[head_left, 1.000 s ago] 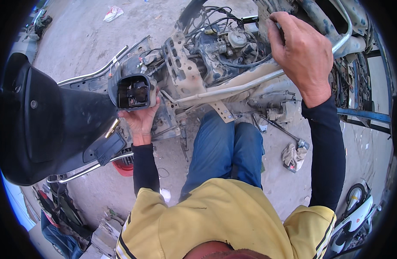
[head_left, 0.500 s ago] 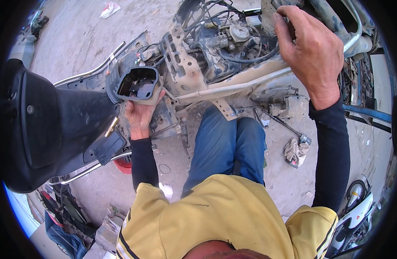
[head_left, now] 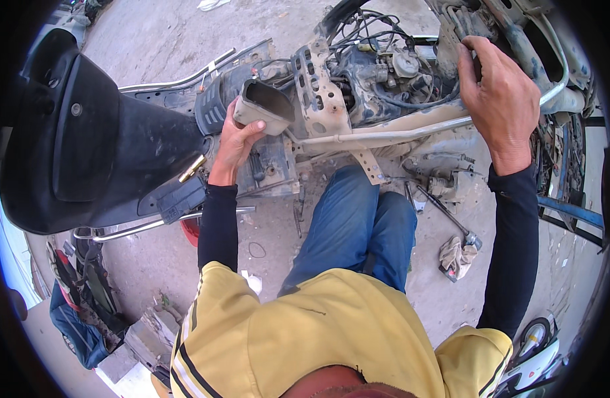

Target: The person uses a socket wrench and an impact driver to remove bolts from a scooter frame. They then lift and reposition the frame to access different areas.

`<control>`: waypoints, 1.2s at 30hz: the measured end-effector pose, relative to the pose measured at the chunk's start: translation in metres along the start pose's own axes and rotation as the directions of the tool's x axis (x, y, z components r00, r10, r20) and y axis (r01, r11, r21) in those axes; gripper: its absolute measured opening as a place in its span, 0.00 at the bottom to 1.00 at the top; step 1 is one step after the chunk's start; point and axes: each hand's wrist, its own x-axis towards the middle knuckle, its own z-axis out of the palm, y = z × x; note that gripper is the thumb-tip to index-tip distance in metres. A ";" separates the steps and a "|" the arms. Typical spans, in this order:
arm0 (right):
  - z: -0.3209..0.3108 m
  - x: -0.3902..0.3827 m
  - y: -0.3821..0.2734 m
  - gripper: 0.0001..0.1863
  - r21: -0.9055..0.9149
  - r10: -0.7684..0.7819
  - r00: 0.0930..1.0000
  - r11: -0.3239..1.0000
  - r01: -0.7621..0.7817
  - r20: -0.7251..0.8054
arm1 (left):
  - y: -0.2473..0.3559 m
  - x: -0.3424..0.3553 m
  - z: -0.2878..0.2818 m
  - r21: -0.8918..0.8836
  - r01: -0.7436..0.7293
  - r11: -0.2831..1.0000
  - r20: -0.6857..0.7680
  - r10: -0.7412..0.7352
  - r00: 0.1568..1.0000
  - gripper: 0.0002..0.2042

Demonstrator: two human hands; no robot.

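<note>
My left hand [head_left: 232, 147] grips a dusty grey-beige plastic box [head_left: 264, 119] by its near side, thumb on the outer wall. The box is tilted, and its hollow dark mouth faces up and away from me. It is held over the stripped scooter frame [head_left: 411, 131], just left of a perforated metal bracket [head_left: 331, 109]. Above the frame's right part, my right hand [head_left: 503, 99] is closed, thumb and forefinger curled together. What those fingers hold, if anything, is hidden. Cables and a dirty engine part [head_left: 406, 64] lie between the hands.
A large black scooter seat [head_left: 139, 132] stands at the left. On the concrete, right of my knees, lie a long-handled tool [head_left: 451, 219] and a crumpled cloth [head_left: 457, 255]. A blue metal rail [head_left: 570, 211] is at the right, with a white motorbike [head_left: 534, 368] below.
My left hand has tipped the box, so its outer wall now shows more than its inside. The view has shifted, moving the scene rightward. My right hand keeps its curled pose.
</note>
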 end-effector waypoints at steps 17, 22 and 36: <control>-0.002 -0.002 0.001 0.07 -0.027 0.030 0.999 0.999 -0.029 0.038 | 0.015 0.030 0.027 0.594 0.083 0.800 -0.059 -0.060 0.996 0.52; -0.003 -0.001 0.000 0.07 -0.030 0.023 0.999 0.999 -0.022 0.036 | 0.013 0.034 0.033 0.732 0.068 0.678 -0.075 -0.019 0.997 0.49; -0.002 -0.001 0.001 0.08 -0.052 0.006 1.000 0.999 -0.004 0.025 | -0.004 0.022 0.053 0.873 0.026 0.487 -0.105 0.136 0.985 0.49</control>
